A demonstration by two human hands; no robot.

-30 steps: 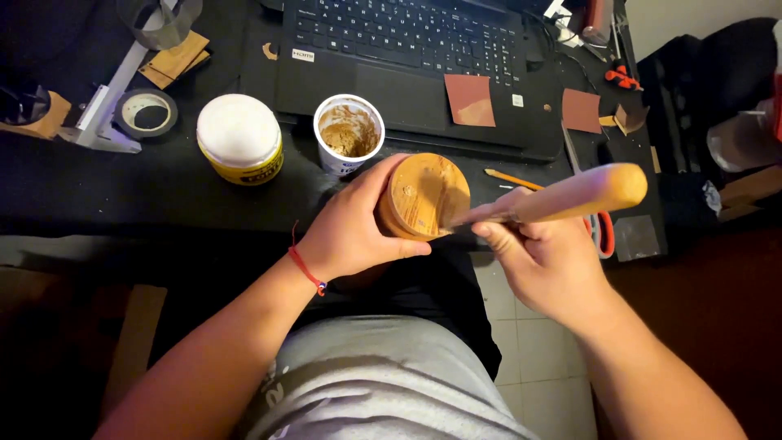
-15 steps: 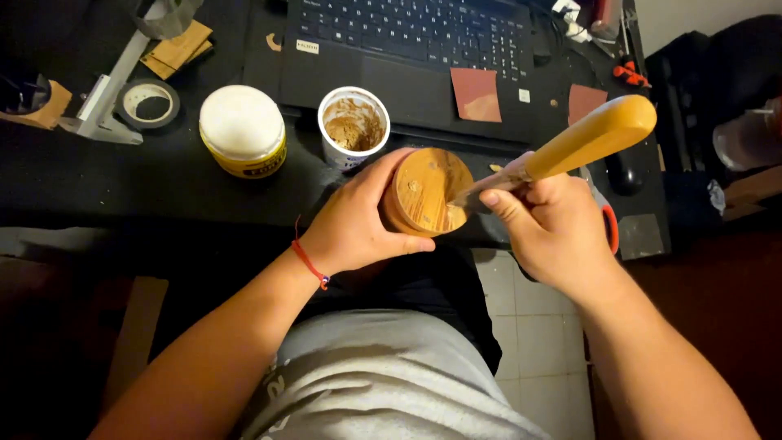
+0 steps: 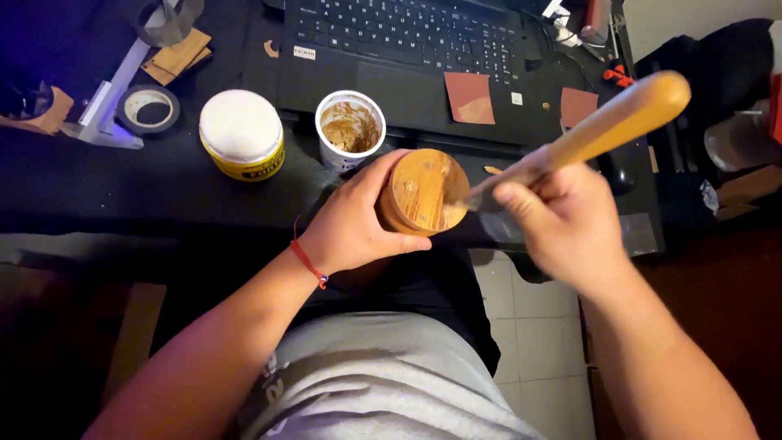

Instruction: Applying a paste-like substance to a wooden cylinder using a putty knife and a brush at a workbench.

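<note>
My left hand (image 3: 352,224) grips a round wooden piece (image 3: 422,192) at the desk's front edge, its flat face turned up toward me. My right hand (image 3: 560,222) holds a putty knife by its thick wooden handle (image 3: 619,121); the blade tip rests on the right part of the wooden face. An open white cup of brown paste (image 3: 350,126) stands just behind the piece, and a closed tub with a white lid and yellow wall (image 3: 241,134) stands left of the cup.
A black laptop (image 3: 407,49) lies behind the cup, with two brown sandpaper squares (image 3: 470,98) on and beside it. A tape roll (image 3: 149,108) and a metal clamp lie at the far left. Tiled floor shows under the desk at right.
The right hand and knife handle have swung a little up and to the right, with the blade sliding across the wooden face. The left hand keeps its hold.
</note>
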